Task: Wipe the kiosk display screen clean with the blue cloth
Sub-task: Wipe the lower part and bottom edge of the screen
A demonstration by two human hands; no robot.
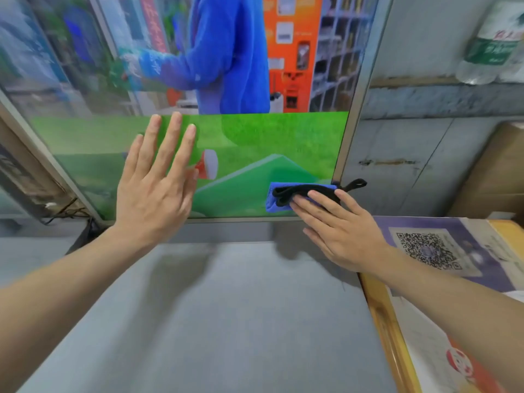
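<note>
The kiosk display screen [255, 143] stands upright ahead of me, lit with a green band below a picture of a figure in blue. A folded blue cloth [276, 199] with black trim and a black loop lies against the screen's lower right corner. My right hand [340, 225] presses the cloth onto the glass with straight fingers. Flat on the lower left part of the screen rests my left hand [154, 188], fingers straight and spread.
A grey surface [226, 307] spreads below the screen. To the right lies a poster with a QR code [428, 248] and a yellow-edged board [380, 313]. A plastic bottle [493, 43] sits on a ledge at upper right. Cables [65, 214] trail at lower left.
</note>
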